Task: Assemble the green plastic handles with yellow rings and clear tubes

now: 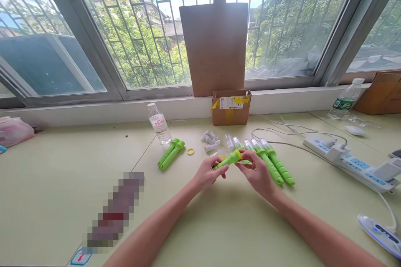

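My left hand (208, 172) is wrapped round the body of a green tube (228, 160), which tilts up to the right. At the tube's wider end, the fingers of my right hand (257, 172) pinch a yellow ring (239, 154). Several green tubes with clear tips lie just beyond and to the right of my right hand, among them one at the far right (278, 164). Two green tubes without clear tips (171, 156) rest to the left, beside a loose yellow ring (191, 151). Clear and whitish plastic parts (210, 138) lie behind my left hand.
A water bottle (160, 125) stands behind the left tubes. At the back is an open cardboard box (231, 117). Cables and a white power strip (354, 162) lie on the right, with another bottle (344, 100) near the window. A pixelated patch covers the left front.
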### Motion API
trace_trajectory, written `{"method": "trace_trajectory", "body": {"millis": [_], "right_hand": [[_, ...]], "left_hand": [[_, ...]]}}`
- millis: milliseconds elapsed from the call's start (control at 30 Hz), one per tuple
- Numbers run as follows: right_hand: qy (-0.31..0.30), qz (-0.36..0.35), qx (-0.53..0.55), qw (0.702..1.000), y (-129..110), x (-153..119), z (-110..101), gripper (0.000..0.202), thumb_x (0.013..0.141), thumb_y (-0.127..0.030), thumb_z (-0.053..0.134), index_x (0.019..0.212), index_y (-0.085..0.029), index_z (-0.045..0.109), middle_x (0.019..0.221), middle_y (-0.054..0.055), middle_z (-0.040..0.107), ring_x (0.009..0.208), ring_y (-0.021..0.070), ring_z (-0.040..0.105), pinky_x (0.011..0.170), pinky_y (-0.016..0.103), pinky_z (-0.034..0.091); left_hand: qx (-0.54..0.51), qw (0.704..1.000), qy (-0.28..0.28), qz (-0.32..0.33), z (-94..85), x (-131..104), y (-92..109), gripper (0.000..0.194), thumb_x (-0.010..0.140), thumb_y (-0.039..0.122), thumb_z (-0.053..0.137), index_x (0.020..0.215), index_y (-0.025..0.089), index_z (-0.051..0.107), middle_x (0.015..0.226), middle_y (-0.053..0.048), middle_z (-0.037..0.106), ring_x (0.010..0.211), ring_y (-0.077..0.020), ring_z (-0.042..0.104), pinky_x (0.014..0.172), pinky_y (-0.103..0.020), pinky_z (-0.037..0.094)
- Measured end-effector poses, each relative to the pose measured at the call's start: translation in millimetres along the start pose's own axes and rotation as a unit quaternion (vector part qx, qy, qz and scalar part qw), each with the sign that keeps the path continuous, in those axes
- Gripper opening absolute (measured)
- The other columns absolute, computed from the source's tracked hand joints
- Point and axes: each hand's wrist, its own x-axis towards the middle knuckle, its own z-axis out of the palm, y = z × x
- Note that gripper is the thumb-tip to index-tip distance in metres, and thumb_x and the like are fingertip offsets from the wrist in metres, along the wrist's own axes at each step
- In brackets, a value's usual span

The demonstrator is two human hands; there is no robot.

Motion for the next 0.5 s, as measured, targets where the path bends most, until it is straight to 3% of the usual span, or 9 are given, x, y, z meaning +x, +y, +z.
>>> {"method": "trace_trajectory", "body": {"millis": [133,233,333,500], "right_hand": [[-0.002,-0.009,-0.012,1.000,-2.2,-0.3,-1.0,0.019,0.081,-0.034,0.067,0.089,-0.022,0.054,0.114,0.009,0.061,0.101,0.0235,0.064,0.073,0.036,0.061],[-0.008,-0.010,-0.030,0.999,-2.5,-0.2,-2.1,0.020,0.081,-0.033,0.067,0.089,-0.022,0.053,0.116,0.009,0.060,0.087,0.0196,0.066,0.070,0.036,0.061],[-0.015,-0.017,-0.042,0.999,-1.9,0.3,-3.1,0.022,0.080,-0.033,0.068,0.089,-0.021,0.051,0.118,0.010,0.058,0.071,0.0142,0.065,0.066,0.036,0.062],[-0.012,-0.038,-0.061,0.997,-3.8,0.9,-3.5,0.019,0.081,-0.031,0.066,0.086,-0.021,0.051,0.116,0.009,0.058,0.070,0.0134,0.063,0.068,0.036,0.061]], "left_hand": [[-0.005,1.000,-0.016,-0.014,-1.4,-0.2,0.3,0.034,0.082,0.050,0.058,0.083,0.016,0.056,0.064,0.000,0.066,0.033,-0.0028,0.033,0.034,-0.018,0.024],[0.003,1.000,-0.026,-0.017,-2.2,-0.3,1.2,0.035,0.083,0.050,0.056,0.083,0.015,0.059,0.068,-0.001,0.067,0.033,-0.0028,0.037,0.035,-0.018,0.027],[0.003,1.000,-0.023,-0.011,-1.7,0.1,2.0,0.037,0.082,0.050,0.055,0.074,0.014,0.060,0.069,0.000,0.064,0.038,-0.0033,0.042,0.039,-0.019,0.032],[-0.012,0.998,-0.047,-0.027,-2.7,1.0,2.3,0.043,0.082,0.054,0.054,0.066,0.014,0.057,0.061,0.003,0.055,0.037,-0.0028,0.038,0.039,-0.019,0.028]]}}
